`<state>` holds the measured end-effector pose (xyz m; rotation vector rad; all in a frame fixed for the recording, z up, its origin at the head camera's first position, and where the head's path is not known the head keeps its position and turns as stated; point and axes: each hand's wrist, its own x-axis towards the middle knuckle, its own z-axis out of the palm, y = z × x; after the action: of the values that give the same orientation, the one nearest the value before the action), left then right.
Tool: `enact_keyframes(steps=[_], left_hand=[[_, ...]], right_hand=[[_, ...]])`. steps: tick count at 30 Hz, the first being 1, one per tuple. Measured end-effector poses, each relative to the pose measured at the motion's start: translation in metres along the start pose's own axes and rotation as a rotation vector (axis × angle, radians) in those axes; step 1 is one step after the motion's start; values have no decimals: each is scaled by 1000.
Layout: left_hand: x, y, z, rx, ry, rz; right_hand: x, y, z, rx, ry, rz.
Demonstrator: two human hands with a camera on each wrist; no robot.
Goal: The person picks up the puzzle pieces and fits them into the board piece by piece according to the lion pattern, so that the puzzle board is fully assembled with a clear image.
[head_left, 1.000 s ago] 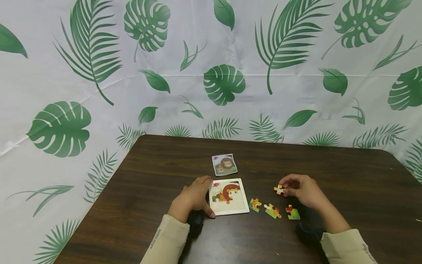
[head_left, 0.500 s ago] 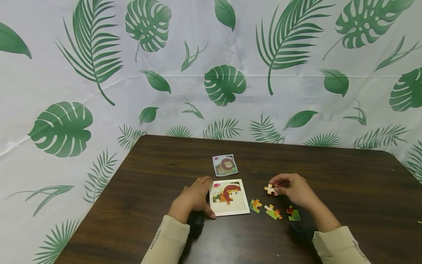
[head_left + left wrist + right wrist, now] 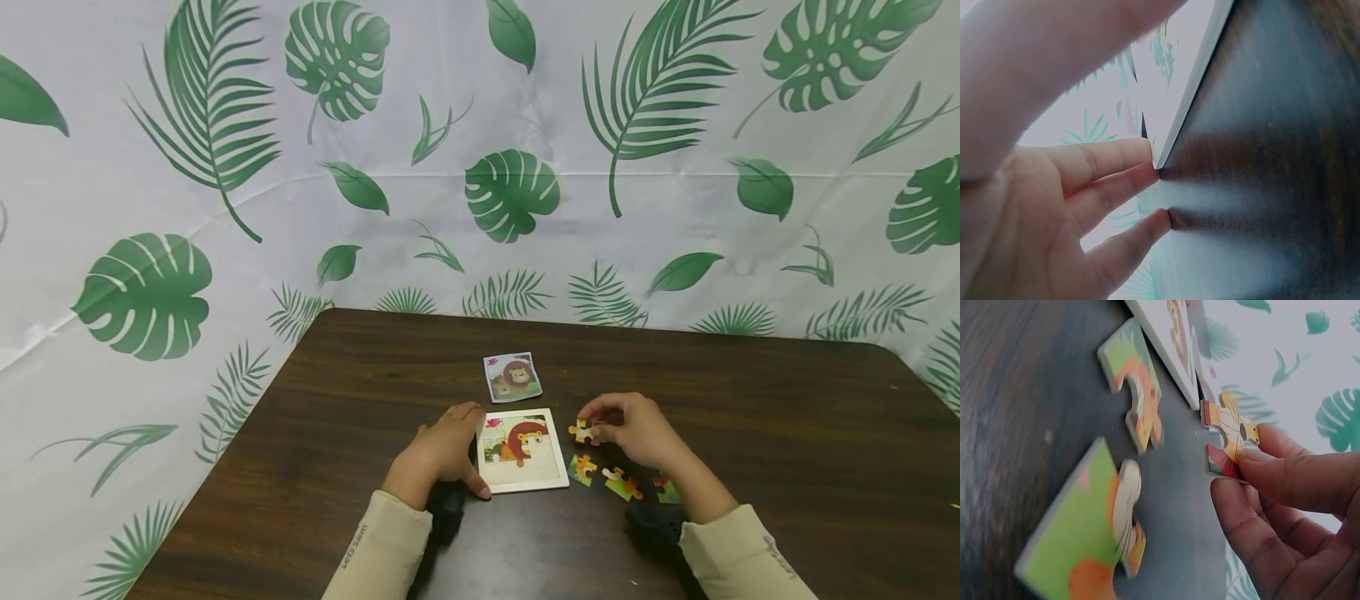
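Observation:
A white-rimmed puzzle board (image 3: 525, 478) lies on the table, its upper part filled with pieces of a lion picture. My left hand (image 3: 442, 454) rests along the board's left edge, thumb at the near corner; in the left wrist view its fairly straight fingers (image 3: 1107, 159) touch the far corner. Just right of the board, my right hand (image 3: 636, 429) pinches a lion-face puzzle piece (image 3: 1232, 428) between thumb and fingertips, above the table. Below it lie three loose puzzle pieces: an orange-and-green one (image 3: 582, 469), a middle one (image 3: 621, 483), and a green one (image 3: 666, 490) partly behind the right wrist.
Behind the board lies a square picture card (image 3: 513, 377) showing the lion scene. The dark wooden table (image 3: 390, 358) runs back to a white cloth (image 3: 420, 217) printed with green leaves. Black wrist devices (image 3: 654, 527) sit under both wrists.
My right hand has moved left with the pinched puzzle piece, from above the green piece to close beside the board. My left hand and the board have stayed put.

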<state>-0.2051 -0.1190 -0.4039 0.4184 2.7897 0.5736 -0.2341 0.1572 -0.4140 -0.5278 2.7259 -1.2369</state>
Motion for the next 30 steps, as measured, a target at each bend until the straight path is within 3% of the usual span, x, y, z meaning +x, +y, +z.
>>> enact_keyframes(steps=[30], left_hand=[[-2, 1, -2, 1, 3, 7]], right_hand=[[15, -23, 30, -6, -47, -74]])
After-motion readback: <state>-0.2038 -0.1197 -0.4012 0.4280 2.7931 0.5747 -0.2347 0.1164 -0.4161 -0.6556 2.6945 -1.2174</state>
